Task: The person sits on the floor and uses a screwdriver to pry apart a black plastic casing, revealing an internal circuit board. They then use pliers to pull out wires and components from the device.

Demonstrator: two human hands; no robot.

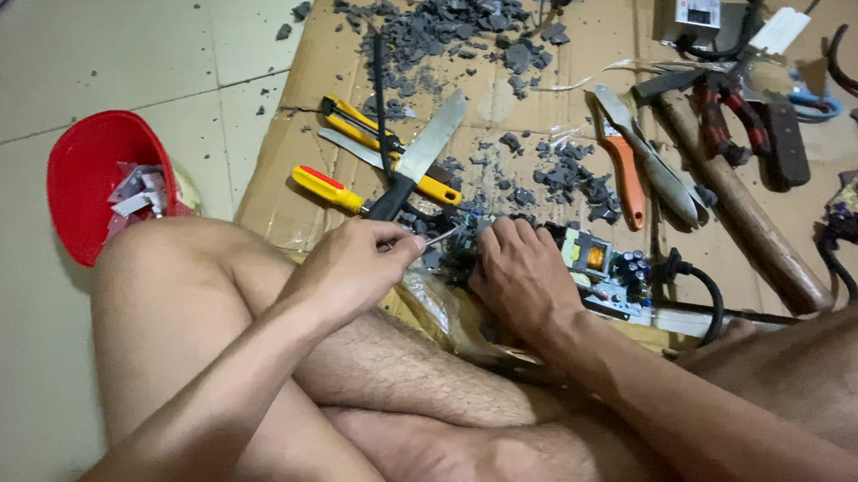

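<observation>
My left hand (352,265) is closed around a thin metal tool (442,236) whose tip points right toward a circuit board (604,266). My right hand (521,275) lies on the left part of that board, fingers curled over it and pressing down. The board carries a yellow transformer, small capacitors and a black cable (701,284) on its right side. It rests on a sheet of cardboard (288,184) just beyond my crossed legs.
On the cardboard lie a yellow-handled screwdriver (326,188), a black-handled knife (422,155), yellow pliers (357,123), orange-handled pliers (626,177), a wooden-handled hammer (748,219) and many grey plastic fragments (446,23). A red bowl (89,177) with scraps sits on the tiled floor at left.
</observation>
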